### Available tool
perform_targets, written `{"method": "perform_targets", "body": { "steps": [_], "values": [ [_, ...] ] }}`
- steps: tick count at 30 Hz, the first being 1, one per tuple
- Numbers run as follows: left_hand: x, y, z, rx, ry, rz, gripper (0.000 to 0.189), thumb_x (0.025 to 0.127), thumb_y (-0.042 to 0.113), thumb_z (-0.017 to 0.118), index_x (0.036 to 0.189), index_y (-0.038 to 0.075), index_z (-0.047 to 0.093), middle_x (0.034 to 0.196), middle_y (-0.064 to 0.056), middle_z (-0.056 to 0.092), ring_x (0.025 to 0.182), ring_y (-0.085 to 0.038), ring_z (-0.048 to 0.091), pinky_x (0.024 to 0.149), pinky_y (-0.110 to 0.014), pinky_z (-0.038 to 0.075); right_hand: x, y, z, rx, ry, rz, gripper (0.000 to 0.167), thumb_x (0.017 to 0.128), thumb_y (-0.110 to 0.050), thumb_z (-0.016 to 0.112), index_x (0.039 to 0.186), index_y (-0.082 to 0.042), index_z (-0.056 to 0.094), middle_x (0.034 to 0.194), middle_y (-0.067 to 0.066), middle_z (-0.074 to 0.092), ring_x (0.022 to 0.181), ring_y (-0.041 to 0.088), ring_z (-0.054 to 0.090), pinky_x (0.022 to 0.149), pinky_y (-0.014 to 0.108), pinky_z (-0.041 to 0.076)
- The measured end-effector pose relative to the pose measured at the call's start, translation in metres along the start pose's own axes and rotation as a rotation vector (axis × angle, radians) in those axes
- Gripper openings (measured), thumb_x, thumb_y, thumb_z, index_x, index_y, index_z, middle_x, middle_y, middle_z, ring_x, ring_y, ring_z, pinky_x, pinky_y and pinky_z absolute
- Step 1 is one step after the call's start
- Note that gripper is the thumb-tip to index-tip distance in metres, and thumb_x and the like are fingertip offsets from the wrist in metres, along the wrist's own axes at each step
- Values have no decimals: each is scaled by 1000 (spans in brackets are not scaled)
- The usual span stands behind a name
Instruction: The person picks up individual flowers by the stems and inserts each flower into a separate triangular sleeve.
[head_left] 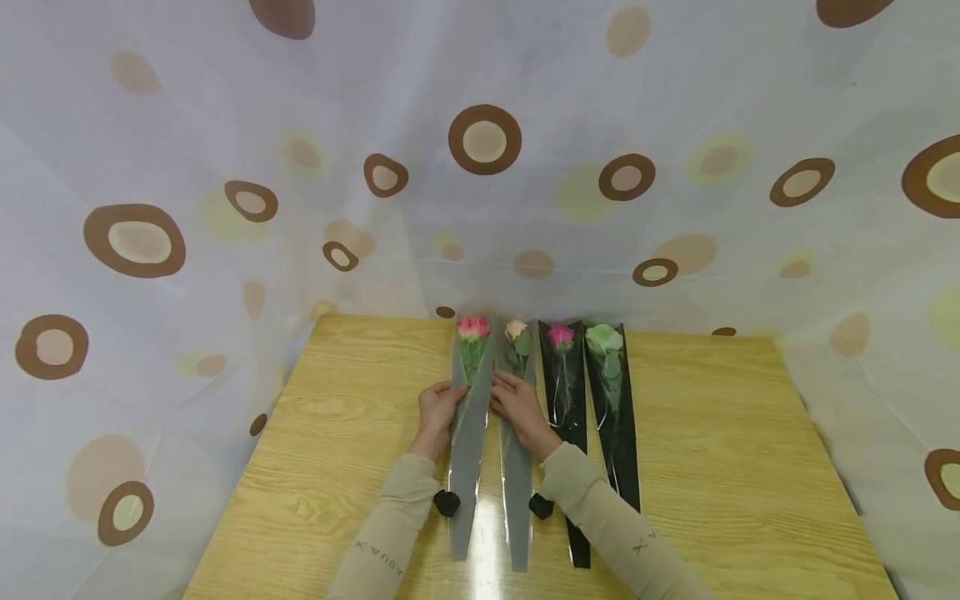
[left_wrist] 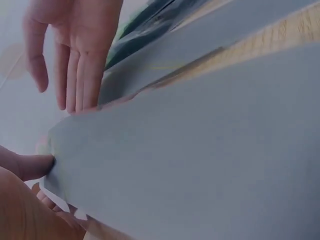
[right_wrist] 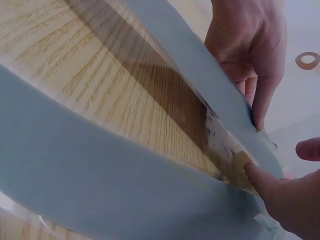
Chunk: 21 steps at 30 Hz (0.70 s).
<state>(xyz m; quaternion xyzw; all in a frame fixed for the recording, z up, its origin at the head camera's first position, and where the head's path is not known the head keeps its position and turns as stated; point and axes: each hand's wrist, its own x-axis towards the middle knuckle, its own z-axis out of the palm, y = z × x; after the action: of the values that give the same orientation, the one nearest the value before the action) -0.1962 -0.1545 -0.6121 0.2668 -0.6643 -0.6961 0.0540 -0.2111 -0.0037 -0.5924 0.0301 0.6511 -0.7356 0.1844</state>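
In the head view, my left hand (head_left: pixel 437 410) pinches the left edge of a grey flower sleeve (head_left: pixel 467 475) holding a pink rose (head_left: pixel 473 327). In the left wrist view its thumb (left_wrist: pixel 35 166) presses on the sleeve's face, with fingers partly hidden behind. My right hand (head_left: pixel 521 408) is at the same sleeve's right edge, its fingers (left_wrist: pixel 82 82) extended and close together. Beneath the right hand lies a second grey sleeve (head_left: pixel 517 500) with a cream rose (head_left: pixel 516 330). The right wrist view shows one right fingertip (right_wrist: pixel 250 169) over the clear film edge.
To the right lie two black sleeves, one with a magenta rose (head_left: pixel 560 336), the other with a pale green rose (head_left: pixel 603 338). All four tops point toward the spotted curtain (head_left: pixel 480 225) behind the wooden table (head_left: pixel 720 450). Small black objects (head_left: pixel 447 503) show beside the forearms.
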Motion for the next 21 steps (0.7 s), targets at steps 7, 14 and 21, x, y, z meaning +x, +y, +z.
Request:
{"method": "perform_targets", "body": {
  "steps": [7,14,21],
  "values": [
    [-1,-4,2,121,11,16,37,94,6,75,123,-15,67,115,-31,73,86,-19,66,73,-24,51,-3,3,0,-110,21,-41,61,102,-8,55,159,8,38,166,29,38,156,41,38,123,53,40],
    [-4,-7,3,121,45,34,32,91,5,76,116,-16,70,102,-25,76,78,-15,64,66,-21,48,-11,3,-1,-101,6,-45,64,104,-10,55,161,7,33,168,30,32,158,43,34,125,55,37],
    [-4,-7,-2,204,31,70,35,94,10,76,119,-14,68,111,-31,76,86,-25,73,71,-27,56,-21,0,-2,-95,-9,-97,60,105,-9,54,160,8,35,166,31,36,156,46,36,123,56,39]
  ]
}}
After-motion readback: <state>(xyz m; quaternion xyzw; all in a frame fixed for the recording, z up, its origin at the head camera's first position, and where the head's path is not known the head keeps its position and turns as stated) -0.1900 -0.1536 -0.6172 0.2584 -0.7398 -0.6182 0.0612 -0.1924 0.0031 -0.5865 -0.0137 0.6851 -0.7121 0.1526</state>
